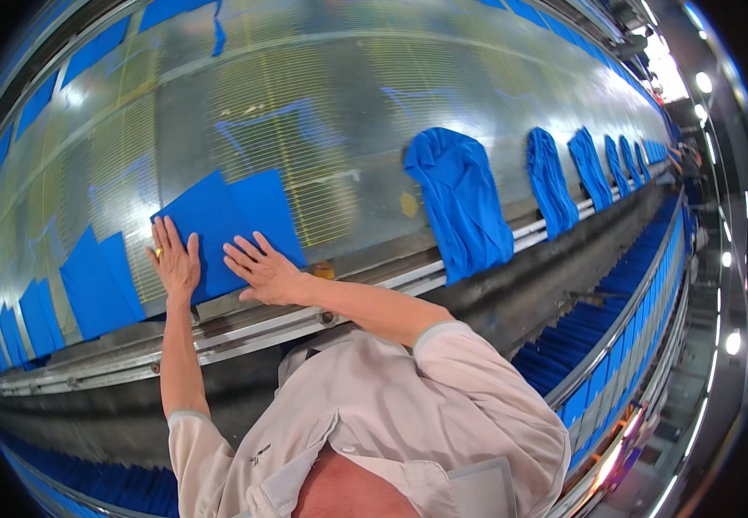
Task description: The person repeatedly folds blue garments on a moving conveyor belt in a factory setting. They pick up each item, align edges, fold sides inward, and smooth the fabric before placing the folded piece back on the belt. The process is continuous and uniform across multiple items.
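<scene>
A blue cut fabric piece (218, 201) lies flat on the long printing table (374, 129) before me, close to its near edge. My left hand (176, 259), with a gold-coloured ring on one finger, rests palm down at the fabric's left side. Palm down on its lower right part is my right hand (265, 270), fingers apart. Neither hand grips anything. To the left another flat blue piece (92, 285) lies along the same edge. On the right, a loosely folded blue fabric bundle (461, 201) hangs partly over the edge.
Metal rails (251, 333) run along the table's near edge. More bunched blue fabrics (550, 184) lie farther right, and blue pieces (95, 48) line the far edge. Behind me stands another row with blue fabric (581, 324). A person (690, 165) is far off at the right.
</scene>
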Motion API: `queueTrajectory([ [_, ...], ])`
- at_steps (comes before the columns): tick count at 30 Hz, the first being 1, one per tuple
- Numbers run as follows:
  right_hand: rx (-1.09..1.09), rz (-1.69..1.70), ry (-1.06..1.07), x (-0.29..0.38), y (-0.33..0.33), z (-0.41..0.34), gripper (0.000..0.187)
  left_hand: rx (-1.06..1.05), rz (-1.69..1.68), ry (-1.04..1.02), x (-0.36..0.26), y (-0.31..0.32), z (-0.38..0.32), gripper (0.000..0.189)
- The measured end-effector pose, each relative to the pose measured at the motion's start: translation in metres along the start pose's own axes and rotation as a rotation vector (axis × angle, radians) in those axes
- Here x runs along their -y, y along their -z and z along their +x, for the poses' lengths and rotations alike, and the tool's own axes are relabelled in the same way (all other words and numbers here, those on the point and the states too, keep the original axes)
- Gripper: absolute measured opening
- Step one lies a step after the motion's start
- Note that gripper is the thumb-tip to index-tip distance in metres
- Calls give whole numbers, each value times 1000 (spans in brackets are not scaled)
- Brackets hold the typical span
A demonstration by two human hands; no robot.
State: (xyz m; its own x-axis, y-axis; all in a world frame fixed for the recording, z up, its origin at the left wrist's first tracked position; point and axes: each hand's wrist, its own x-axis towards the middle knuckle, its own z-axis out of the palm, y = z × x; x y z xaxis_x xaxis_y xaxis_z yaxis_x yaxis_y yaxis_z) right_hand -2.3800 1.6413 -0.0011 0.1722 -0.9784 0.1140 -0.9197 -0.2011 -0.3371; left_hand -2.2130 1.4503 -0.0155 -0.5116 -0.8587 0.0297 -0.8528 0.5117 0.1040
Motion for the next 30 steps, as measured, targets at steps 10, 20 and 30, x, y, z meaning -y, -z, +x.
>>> queueTrajectory([
  [10, -162, 98, -503, -105, 132, -207, 33, 19, 81, 101, -30, 9, 1, 72],
  [20, -84, -13, -1020, -241, 179, -354, 23, 521, -798, -84, -442, 11, -113, 39],
  [30, -766, 994, -1248, -269, 188, -370, 21, 596, -1679, 742, -527, -15, -62, 38],
])
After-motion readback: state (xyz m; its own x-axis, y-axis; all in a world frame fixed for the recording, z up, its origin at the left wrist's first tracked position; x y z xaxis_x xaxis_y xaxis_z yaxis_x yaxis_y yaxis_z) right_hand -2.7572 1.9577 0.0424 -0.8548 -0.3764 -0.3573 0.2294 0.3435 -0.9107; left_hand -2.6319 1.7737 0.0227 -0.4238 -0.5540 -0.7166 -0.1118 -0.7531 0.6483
